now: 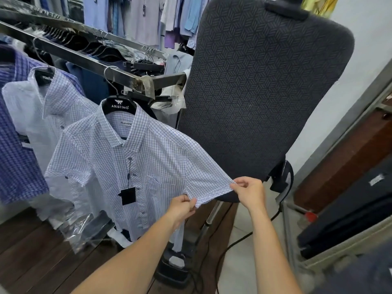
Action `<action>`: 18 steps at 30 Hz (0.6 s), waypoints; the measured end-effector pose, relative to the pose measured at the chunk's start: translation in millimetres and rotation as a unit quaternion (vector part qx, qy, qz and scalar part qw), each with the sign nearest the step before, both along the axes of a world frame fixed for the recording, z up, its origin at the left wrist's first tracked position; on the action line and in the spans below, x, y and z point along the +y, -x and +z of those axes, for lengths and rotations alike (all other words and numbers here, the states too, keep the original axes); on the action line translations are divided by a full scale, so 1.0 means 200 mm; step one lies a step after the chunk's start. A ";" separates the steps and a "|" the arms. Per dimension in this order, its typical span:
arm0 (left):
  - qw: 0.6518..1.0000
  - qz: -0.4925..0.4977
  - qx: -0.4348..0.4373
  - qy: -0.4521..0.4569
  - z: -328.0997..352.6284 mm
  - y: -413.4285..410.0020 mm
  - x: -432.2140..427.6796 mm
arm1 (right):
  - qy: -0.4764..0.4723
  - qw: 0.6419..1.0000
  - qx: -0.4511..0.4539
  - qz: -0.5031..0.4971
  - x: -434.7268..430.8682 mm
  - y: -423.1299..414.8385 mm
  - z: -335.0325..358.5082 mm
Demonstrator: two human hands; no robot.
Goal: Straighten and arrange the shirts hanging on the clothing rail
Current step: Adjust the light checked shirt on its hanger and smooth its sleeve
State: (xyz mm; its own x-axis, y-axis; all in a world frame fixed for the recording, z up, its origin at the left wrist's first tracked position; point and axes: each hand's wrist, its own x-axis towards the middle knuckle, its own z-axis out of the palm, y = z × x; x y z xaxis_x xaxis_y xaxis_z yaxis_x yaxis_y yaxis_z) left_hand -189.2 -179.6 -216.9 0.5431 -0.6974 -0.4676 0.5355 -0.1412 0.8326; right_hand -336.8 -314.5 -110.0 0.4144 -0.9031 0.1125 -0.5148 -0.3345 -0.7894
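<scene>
A white short-sleeved shirt with a fine blue check (127,162) hangs on a black hanger (120,105) from the metal clothing rail (84,60). A black price tag (128,195) dangles down its front. My left hand (182,206) pinches the hem of the shirt's sleeve at its lower corner. My right hand (248,192) pinches the same hem at the outer corner, and the sleeve is stretched out flat between them. Behind it hang a paler checked shirt (48,107) in clear plastic and a purple checked shirt (14,132).
A tall dark patterned pressing board (265,92) stands upright right behind the stretched sleeve, on a stand with a black base (174,270) and a cable on the floor. More shirts hang on rails at the back. Dark folded cloth lies on a shelf (350,221) at right.
</scene>
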 end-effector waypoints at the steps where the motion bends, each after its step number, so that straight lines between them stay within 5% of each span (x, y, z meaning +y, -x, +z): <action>1: 1.000 -0.004 0.012 0.000 0.00 0.00 0.00 | -0.002 1.000 -0.001 -0.010 0.01 0.00 0.00; 9: 0.992 -0.018 0.091 0.080 -0.01 0.02 0.00 | -0.017 0.988 0.105 0.110 0.00 -0.01 0.05; 18: 0.993 -0.048 0.084 0.063 -0.05 -0.01 0.07 | 0.008 0.993 0.071 0.089 -0.04 0.00 0.09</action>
